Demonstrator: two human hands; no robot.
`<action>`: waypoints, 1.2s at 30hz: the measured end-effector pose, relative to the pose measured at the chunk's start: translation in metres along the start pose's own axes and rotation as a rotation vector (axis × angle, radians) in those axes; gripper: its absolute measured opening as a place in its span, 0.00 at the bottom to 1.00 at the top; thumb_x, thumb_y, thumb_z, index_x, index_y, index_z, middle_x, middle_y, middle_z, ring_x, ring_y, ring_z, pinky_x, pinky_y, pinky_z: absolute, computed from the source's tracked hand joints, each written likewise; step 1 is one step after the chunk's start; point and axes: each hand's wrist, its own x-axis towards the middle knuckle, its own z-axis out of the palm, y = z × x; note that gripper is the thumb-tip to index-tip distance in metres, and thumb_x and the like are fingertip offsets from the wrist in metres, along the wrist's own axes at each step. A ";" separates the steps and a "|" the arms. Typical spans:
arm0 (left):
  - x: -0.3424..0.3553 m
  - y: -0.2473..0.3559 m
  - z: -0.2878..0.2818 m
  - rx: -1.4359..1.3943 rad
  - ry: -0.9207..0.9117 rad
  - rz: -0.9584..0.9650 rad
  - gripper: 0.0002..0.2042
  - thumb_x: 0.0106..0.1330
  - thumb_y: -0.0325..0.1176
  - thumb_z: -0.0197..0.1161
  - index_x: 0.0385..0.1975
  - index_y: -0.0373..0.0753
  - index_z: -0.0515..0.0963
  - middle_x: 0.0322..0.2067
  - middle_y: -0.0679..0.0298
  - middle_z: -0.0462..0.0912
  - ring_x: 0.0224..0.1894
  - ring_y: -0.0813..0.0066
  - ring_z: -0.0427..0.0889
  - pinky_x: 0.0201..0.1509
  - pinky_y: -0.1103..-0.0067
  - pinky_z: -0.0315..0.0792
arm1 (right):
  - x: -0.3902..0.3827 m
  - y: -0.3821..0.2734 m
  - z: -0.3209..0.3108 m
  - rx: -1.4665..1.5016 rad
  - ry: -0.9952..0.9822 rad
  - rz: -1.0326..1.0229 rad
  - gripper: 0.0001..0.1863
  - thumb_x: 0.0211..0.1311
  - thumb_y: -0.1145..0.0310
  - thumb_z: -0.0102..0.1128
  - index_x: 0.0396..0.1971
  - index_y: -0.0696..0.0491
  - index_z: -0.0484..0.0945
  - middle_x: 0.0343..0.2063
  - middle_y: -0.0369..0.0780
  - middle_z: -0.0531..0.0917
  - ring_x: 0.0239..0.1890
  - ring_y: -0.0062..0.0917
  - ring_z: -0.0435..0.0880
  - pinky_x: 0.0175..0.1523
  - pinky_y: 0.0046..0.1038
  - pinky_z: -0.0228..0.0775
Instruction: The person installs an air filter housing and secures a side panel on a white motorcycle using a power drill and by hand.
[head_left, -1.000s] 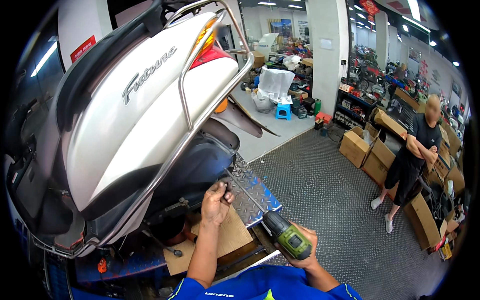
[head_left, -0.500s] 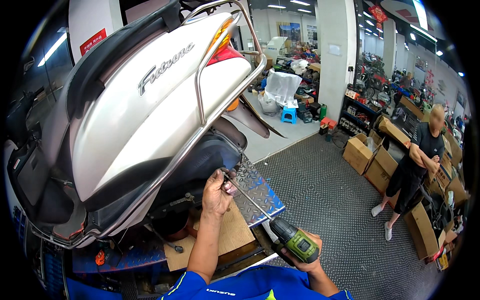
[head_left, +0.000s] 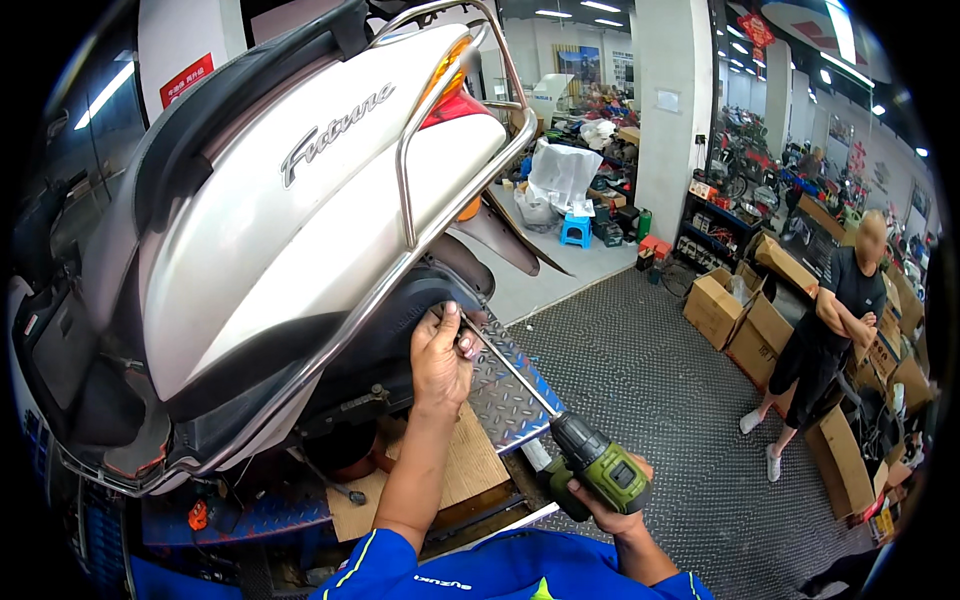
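My right hand [head_left: 618, 515] is wrapped round the grip of a green-and-black cordless drill [head_left: 610, 470]. From its chuck a long thin driver bit [head_left: 515, 370] slants up and to the left, toward the black cover [head_left: 400, 318] low on a white scooter [head_left: 280, 240]. At the bit's far end my left hand [head_left: 440, 365] is closed, its thumb and fingers pinched round the tip. Whether a screw sits between those fingers is hidden. The hand is right beside the cover's rear part; contact with it cannot be made out.
A chrome guard rail [head_left: 350, 320] runs along the scooter's side. Below lie a patterned metal platform [head_left: 520, 405] and a cardboard sheet [head_left: 465, 460]. To the right a person [head_left: 850, 310] stands with folded arms among cardboard boxes [head_left: 715, 310]. A blue stool [head_left: 577, 230] is farther back.
My left hand and the bit's tip have moved slightly up along the cover. The drill has shifted a little to the right, still in my right hand.
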 end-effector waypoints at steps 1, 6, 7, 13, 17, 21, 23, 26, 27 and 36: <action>0.000 0.001 0.011 0.066 0.029 0.072 0.08 0.83 0.34 0.61 0.41 0.36 0.76 0.35 0.53 0.85 0.23 0.84 0.71 0.27 0.84 0.66 | 0.007 -0.007 0.000 -0.106 0.006 -0.078 0.20 0.50 0.75 0.81 0.43 0.64 0.86 0.35 0.45 0.90 0.34 0.31 0.92 0.41 0.29 0.84; 0.007 0.004 0.035 0.475 0.161 0.365 0.09 0.81 0.34 0.64 0.39 0.35 0.77 0.24 0.58 0.85 0.16 0.85 0.69 0.19 0.85 0.63 | 0.009 -0.009 0.018 -0.159 0.090 -0.198 0.20 0.50 0.68 0.82 0.43 0.60 0.87 0.38 0.46 0.91 0.35 0.37 0.92 0.44 0.32 0.85; 0.018 -0.001 0.028 0.734 0.219 0.531 0.12 0.80 0.33 0.65 0.35 0.32 0.78 0.21 0.62 0.83 0.16 0.85 0.71 0.20 0.82 0.63 | 0.011 -0.010 0.020 -0.150 0.097 -0.193 0.20 0.51 0.68 0.82 0.42 0.60 0.87 0.37 0.45 0.90 0.34 0.37 0.92 0.43 0.32 0.85; 0.019 0.014 0.050 1.406 0.179 0.856 0.09 0.73 0.23 0.64 0.28 0.29 0.77 0.18 0.48 0.81 0.18 0.52 0.83 0.24 0.64 0.71 | 0.026 -0.014 0.023 -0.032 0.033 -0.057 0.17 0.52 0.75 0.81 0.41 0.63 0.85 0.37 0.47 0.90 0.36 0.34 0.92 0.43 0.30 0.83; 0.021 0.028 0.038 1.693 0.060 0.804 0.07 0.72 0.24 0.61 0.32 0.26 0.80 0.22 0.40 0.80 0.25 0.39 0.84 0.29 0.58 0.73 | 0.041 -0.016 0.032 0.069 0.053 -0.038 0.16 0.54 0.76 0.81 0.40 0.62 0.85 0.35 0.45 0.89 0.34 0.31 0.91 0.42 0.30 0.82; 0.023 0.043 0.037 1.788 -0.017 0.658 0.09 0.70 0.25 0.61 0.39 0.24 0.83 0.24 0.36 0.81 0.28 0.35 0.84 0.33 0.55 0.75 | 0.052 -0.012 0.032 0.111 0.035 -0.026 0.16 0.55 0.76 0.81 0.42 0.62 0.85 0.35 0.43 0.89 0.35 0.28 0.91 0.41 0.28 0.80; 0.021 0.047 0.036 1.819 -0.009 0.645 0.11 0.69 0.25 0.61 0.45 0.23 0.84 0.27 0.34 0.82 0.31 0.36 0.86 0.36 0.56 0.78 | 0.058 -0.013 0.030 0.115 0.019 -0.047 0.16 0.56 0.76 0.80 0.42 0.62 0.85 0.35 0.43 0.89 0.34 0.27 0.91 0.41 0.27 0.80; 0.025 0.050 0.030 1.840 0.005 0.645 0.17 0.69 0.27 0.61 0.52 0.23 0.83 0.24 0.36 0.83 0.28 0.40 0.88 0.38 0.55 0.81 | 0.066 -0.015 0.029 0.144 0.003 -0.035 0.15 0.56 0.76 0.80 0.42 0.62 0.85 0.35 0.42 0.89 0.34 0.26 0.91 0.41 0.27 0.80; 0.026 0.050 0.030 1.835 0.023 0.649 0.17 0.68 0.27 0.61 0.52 0.22 0.83 0.23 0.37 0.83 0.28 0.40 0.88 0.38 0.56 0.81 | 0.068 -0.015 0.029 0.158 -0.001 -0.023 0.15 0.56 0.76 0.79 0.42 0.62 0.85 0.35 0.42 0.89 0.34 0.25 0.90 0.41 0.27 0.80; 0.027 0.053 0.036 1.802 0.094 0.549 0.19 0.68 0.27 0.62 0.56 0.22 0.81 0.22 0.39 0.82 0.27 0.42 0.87 0.36 0.58 0.79 | 0.073 -0.013 0.039 0.111 0.021 -0.083 0.15 0.54 0.74 0.81 0.40 0.61 0.86 0.33 0.42 0.90 0.32 0.30 0.91 0.41 0.29 0.81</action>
